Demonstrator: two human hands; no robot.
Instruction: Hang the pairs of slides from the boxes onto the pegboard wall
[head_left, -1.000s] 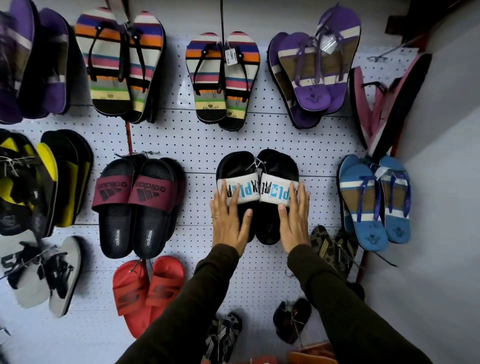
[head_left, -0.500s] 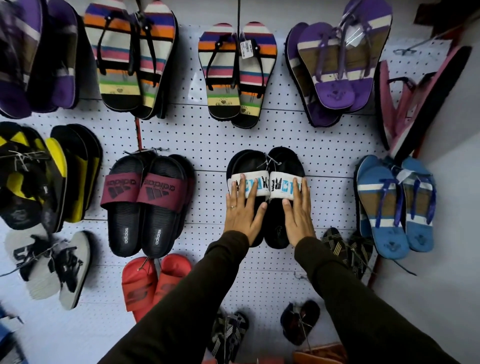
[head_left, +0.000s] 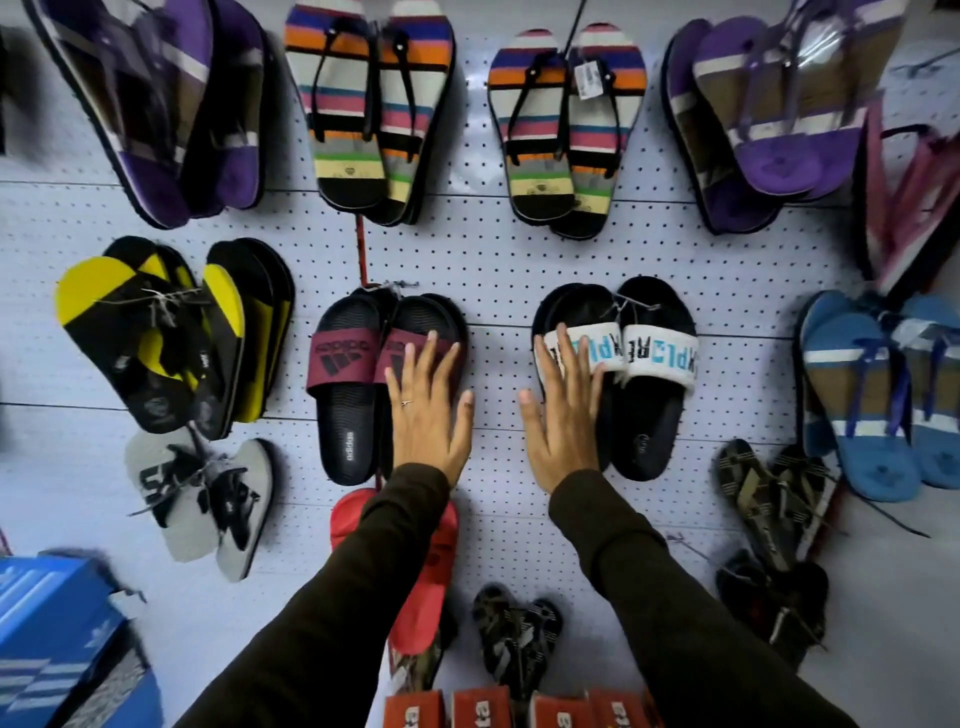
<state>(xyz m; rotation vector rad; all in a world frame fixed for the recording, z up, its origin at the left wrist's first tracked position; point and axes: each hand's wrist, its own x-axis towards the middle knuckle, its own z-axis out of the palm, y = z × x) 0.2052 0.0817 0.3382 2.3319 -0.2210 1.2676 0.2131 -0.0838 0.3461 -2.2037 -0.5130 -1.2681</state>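
A pair of black slides with white lettered straps (head_left: 655, 364) hangs on the white pegboard wall (head_left: 498, 260) at centre right. My right hand (head_left: 563, 410) lies flat and open over the left slide of that pair. A pair of black slides with maroon Adidas straps (head_left: 345, 364) hangs to the left. My left hand (head_left: 428, 410) rests flat and open on the right slide of the maroon pair. Neither hand grips anything.
Striped flip-flops (head_left: 563, 130), purple pairs (head_left: 753, 119), yellow-black slides (head_left: 156, 338), grey ones (head_left: 202, 499), blue ones (head_left: 872, 395) and red slides (head_left: 431, 561) hang around. A blue shoebox (head_left: 57, 639) sits lower left; red boxes (head_left: 514, 709) line the bottom edge.
My left hand has moved left from the white-strap pair onto the maroon pair. My right hand shifted left onto the left white-strap slide. The view moved closer and lower.
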